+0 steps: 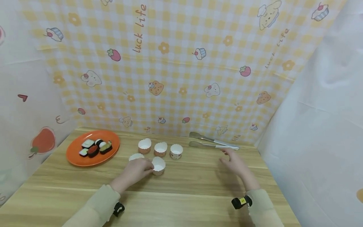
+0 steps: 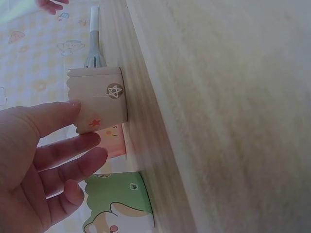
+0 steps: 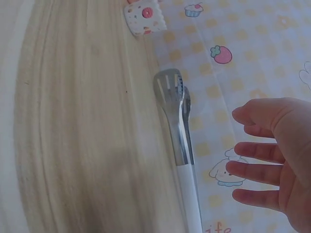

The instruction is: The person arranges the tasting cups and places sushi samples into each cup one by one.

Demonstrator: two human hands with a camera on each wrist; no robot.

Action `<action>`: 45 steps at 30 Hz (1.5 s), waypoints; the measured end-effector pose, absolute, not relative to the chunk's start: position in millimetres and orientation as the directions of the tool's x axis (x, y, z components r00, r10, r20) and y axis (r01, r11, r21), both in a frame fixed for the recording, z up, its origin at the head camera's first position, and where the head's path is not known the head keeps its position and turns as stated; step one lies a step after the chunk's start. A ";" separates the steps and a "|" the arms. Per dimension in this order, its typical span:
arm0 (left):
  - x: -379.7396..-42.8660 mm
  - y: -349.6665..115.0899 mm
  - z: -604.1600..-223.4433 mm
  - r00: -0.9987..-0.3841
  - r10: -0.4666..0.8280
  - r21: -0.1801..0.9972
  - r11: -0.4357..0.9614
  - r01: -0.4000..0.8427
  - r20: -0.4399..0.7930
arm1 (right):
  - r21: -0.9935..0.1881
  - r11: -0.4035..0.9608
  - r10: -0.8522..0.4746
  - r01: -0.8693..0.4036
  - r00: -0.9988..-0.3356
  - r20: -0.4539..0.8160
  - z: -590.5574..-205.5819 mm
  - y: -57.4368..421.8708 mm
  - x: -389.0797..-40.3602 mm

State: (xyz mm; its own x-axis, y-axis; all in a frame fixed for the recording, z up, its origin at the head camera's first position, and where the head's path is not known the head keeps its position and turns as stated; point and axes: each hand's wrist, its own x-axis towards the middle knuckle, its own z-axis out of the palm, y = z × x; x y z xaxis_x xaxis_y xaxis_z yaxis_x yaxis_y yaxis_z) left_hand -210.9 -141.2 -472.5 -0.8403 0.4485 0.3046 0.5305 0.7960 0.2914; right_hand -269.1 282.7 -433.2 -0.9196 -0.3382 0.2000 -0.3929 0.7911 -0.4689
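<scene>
My left hand (image 1: 137,170) pinches the left side of a pinkish-beige paper baking cup (image 1: 158,167) standing on the table. In the left wrist view, the thumb lies at the wavy rim of this star-printed cup (image 2: 99,99), the index fingertip at its lower edge, the other fingers loosely bent. Partly hidden behind the hand is another baking cup (image 1: 136,156), seen as a green cup (image 2: 119,201) with an animal print in the left wrist view. My right hand (image 1: 234,161) hovers near the white handles of metal tongs (image 1: 211,139), fingers spread and holding nothing.
Behind stand three more paper cups: two orange-brown cups, one on the left (image 1: 144,146) and one in the middle (image 1: 160,149), and a white patterned cup (image 1: 176,151). An orange plate (image 1: 74,157) with several sushi pieces (image 1: 93,151) sits at left. Patterned cloth (image 1: 181,72) walls the back.
</scene>
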 end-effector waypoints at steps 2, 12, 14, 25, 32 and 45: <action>-210.7 -141.6 -471.9 -0.845 0.443 0.297 0.798 0.524 0.301 | -0.472 0.793 -0.332 -0.385 -0.923 0.194 -430.0 283.3 -271.1; -205.2 -145.4 -465.1 -0.868 0.402 0.342 0.804 0.487 0.290 | -0.453 0.811 -0.320 -0.371 -0.928 0.188 -422.2 286.4 -280.9; -202.4 -146.7 -462.2 -0.876 0.383 0.354 0.807 0.472 0.293 | -0.449 0.814 -0.318 -0.369 -0.929 0.189 -421.6 287.8 -282.3; -184.3 -163.0 -448.1 -0.863 0.325 0.392 0.789 0.473 0.388 | -0.474 0.821 -0.286 -0.318 -0.948 0.140 -421.4 297.2 -296.8; -175.4 -182.1 -438.7 -0.878 0.235 0.418 0.808 0.415 0.416 | -0.445 0.837 -0.283 -0.320 -0.948 0.149 -423.8 302.3 -307.1; -170.1 -229.5 -429.6 -0.873 0.052 0.415 0.865 0.282 0.486 | -0.450 0.852 -0.247 -0.268 -0.963 0.105 -431.7 304.0 -321.7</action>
State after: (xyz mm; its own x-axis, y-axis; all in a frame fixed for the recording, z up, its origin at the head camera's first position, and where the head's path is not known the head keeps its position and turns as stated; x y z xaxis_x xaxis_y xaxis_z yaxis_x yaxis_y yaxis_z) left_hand -170.1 -229.5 -429.6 -0.8726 0.0518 0.4857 0.2823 0.8649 0.4150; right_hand -321.7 304.0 -431.7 -0.9633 -0.2471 0.1049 -0.2676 0.8518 -0.4504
